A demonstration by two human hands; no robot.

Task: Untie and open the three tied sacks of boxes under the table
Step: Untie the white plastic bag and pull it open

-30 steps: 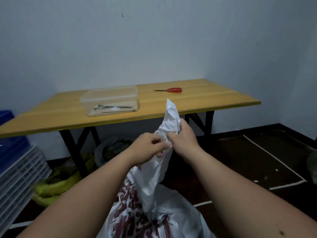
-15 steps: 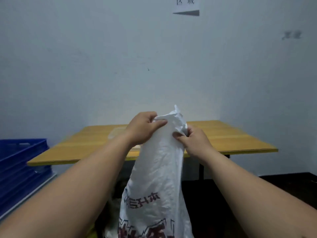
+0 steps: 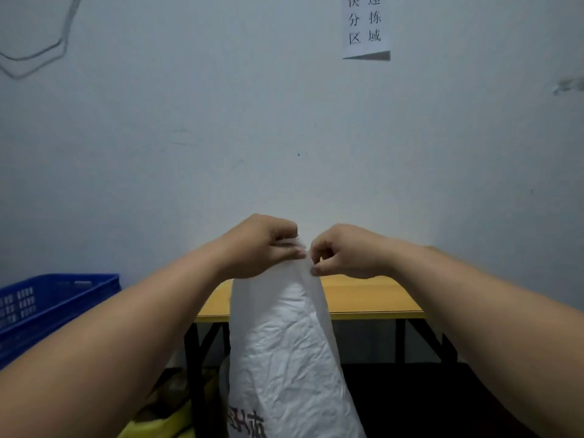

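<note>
Both hands are pinching the top of one white sack (image 3: 284, 343): left hand (image 3: 262, 245) has thumb and fingers curled on the top edge, right hand (image 3: 344, 251) nips it just beside. The sack hangs stretched up in front of one yellow-topped table (image 3: 363, 298). Under the table there's one yellow sack (image 3: 158, 428) showing. One blue crate (image 3: 47, 305) sits left, one paper sign (image 3: 365, 26) on the wall.

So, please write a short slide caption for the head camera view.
Left hand and right hand pinch the top of a white sack, held upright before a wooden table.
</note>
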